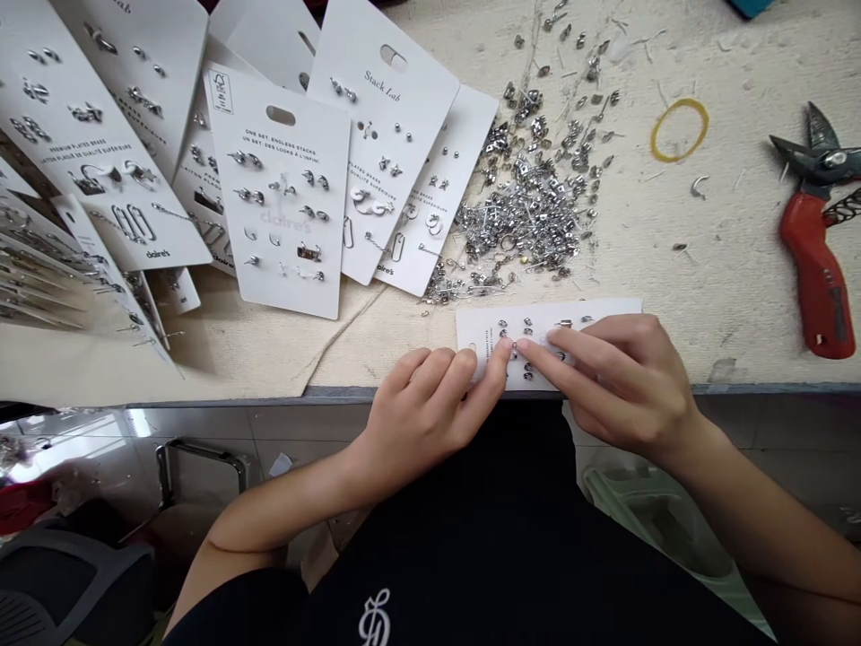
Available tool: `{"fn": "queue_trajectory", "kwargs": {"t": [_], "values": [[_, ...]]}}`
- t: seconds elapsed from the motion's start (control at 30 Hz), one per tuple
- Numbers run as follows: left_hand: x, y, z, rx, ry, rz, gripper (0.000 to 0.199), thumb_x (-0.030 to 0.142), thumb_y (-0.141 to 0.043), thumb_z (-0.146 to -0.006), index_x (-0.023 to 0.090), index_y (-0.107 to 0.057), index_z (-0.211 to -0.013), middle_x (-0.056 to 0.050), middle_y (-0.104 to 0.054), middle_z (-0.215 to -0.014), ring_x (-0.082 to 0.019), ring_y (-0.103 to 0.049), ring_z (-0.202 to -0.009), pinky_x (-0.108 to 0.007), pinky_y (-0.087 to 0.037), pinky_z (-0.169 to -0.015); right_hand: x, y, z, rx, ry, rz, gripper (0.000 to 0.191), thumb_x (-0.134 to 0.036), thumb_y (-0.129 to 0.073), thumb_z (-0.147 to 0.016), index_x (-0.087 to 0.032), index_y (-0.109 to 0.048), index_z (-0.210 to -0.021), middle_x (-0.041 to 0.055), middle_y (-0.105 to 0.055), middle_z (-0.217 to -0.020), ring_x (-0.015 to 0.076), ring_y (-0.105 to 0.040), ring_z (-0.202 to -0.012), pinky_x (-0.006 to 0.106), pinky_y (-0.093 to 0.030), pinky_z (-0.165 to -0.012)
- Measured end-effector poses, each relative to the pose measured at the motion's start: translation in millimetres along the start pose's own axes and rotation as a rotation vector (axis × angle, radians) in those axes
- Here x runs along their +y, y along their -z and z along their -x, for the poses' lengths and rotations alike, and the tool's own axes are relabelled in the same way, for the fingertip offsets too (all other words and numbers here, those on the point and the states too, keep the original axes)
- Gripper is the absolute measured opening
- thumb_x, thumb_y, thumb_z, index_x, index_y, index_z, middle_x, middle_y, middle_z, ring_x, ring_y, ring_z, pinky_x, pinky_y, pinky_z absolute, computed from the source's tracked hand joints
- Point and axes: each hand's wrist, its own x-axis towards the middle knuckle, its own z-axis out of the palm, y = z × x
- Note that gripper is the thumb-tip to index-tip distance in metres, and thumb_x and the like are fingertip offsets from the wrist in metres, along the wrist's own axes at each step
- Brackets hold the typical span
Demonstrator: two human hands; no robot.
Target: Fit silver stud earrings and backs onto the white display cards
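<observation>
A white earring card (pixel 548 316) lies sideways at the table's front edge, with small metal pieces in rows across it. My left hand (pixel 437 395) rests at the card's left end, its index fingertip pressed near a small metal piece and the other fingers curled. My right hand (pixel 622 377) reaches over the card from the right, index finger stretched to the same spot, the other fingers partly bent. The two index fingertips almost meet. Whether either hand pinches a piece is too small to tell. Behind the card spreads a pile of small metal earring backs (pixel 531 211).
Several filled earring cards (pixel 289 215) overlap at the left and back left. A yellow rubber band (pixel 679 130) lies at the back right. Red-handled cutters (pixel 817 260) lie at the far right. Below the table are a green bin (pixel 646 502) and a metal frame (pixel 202 453).
</observation>
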Motion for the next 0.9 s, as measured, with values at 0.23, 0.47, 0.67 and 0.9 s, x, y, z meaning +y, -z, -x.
{"fn": "queue_trajectory", "kwargs": {"t": [0.23, 0.47, 0.67, 0.9], "values": [[6.2, -0.7, 4.3, 0.04, 0.049, 0.059, 0.026, 0.007, -0.061, -0.088, 0.009, -0.069, -0.113, -0.004, -0.067, -0.084, -0.016, -0.058, -0.079, -0.031, -0.04, -0.077, -0.1, 0.3, 0.9, 0.011, -0.016, -0.025, 0.033, 0.003, -0.064, -0.081, -0.005, -0.068, -0.113, 0.0124, -0.071, -0.097, 0.0221, -0.057, -0.085, 0.037, -0.051, -0.071], [2.5, -2.9, 5.8, 0.062, 0.023, 0.095, 0.021, 0.005, -0.06, -0.088, 0.008, -0.068, -0.107, -0.004, -0.066, -0.083, -0.018, -0.058, -0.081, -0.031, -0.042, -0.077, 0.3, -0.1, 1.5, 0.038, -0.037, -0.072, 0.034, 0.006, -0.064, -0.078, -0.004, -0.067, -0.11, 0.0137, -0.07, -0.097, 0.0232, -0.056, -0.084, 0.038, -0.05, -0.067], [-4.6, -5.4, 3.2, 0.054, -0.027, 0.164, 0.023, 0.01, -0.056, -0.094, 0.013, -0.066, -0.115, -0.002, -0.065, -0.082, -0.017, -0.055, -0.079, -0.031, -0.043, -0.08, 2.7, 1.8, 1.5, 0.013, -0.054, -0.109, 0.03, 0.002, -0.06, -0.083, -0.009, -0.066, -0.11, 0.0123, -0.066, -0.102, 0.0216, -0.054, -0.087, 0.036, -0.05, -0.07], [-6.2, -5.3, 1.7, 0.045, 0.01, 0.211, 0.028, 0.009, -0.053, -0.094, 0.016, -0.065, -0.118, -0.002, -0.063, -0.081, -0.016, -0.055, -0.079, -0.03, -0.042, -0.078, 0.9, 2.1, -0.5, -0.024, -0.072, -0.062, 0.035, 0.002, -0.06, -0.083, -0.013, -0.065, -0.114, 0.0097, -0.063, -0.101, 0.0186, -0.052, -0.084, 0.034, -0.048, -0.07]]}}
